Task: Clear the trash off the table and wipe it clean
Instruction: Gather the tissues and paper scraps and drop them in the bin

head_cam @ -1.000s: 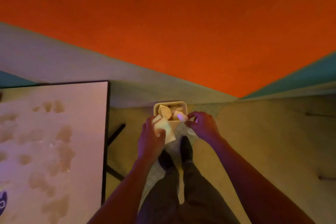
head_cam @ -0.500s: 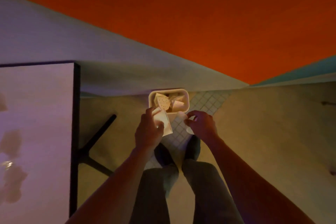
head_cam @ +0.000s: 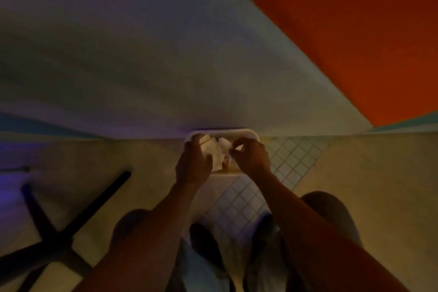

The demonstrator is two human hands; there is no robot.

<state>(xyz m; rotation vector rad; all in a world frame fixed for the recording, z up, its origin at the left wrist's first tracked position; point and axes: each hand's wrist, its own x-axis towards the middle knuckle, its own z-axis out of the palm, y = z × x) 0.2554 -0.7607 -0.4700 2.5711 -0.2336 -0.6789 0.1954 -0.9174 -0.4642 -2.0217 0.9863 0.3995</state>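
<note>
A small white trash bin (head_cam: pixel 246 132) stands on the floor against the wall, holding crumpled paper. Both my hands are over its opening. My left hand (head_cam: pixel 193 165) grips a folded pale napkin (head_cam: pixel 213 152) low over the bin. My right hand (head_cam: pixel 251 157) pinches a small white scrap (head_cam: pixel 225 143) between thumb and fingers above the bin. The table top is out of view.
The black cross-shaped table base (head_cam: pixel 54 227) lies on the floor at the left. A patch of small square tiles (head_cam: pixel 291 161) runs right of the bin. My shoes (head_cam: pixel 206 242) stand just short of the bin. An orange wall (head_cam: pixel 343 31) fills the upper right.
The view has tilted down and closer to the bin; the table top has left the frame. Both hands have moved forward from in front of the bin to over its opening.
</note>
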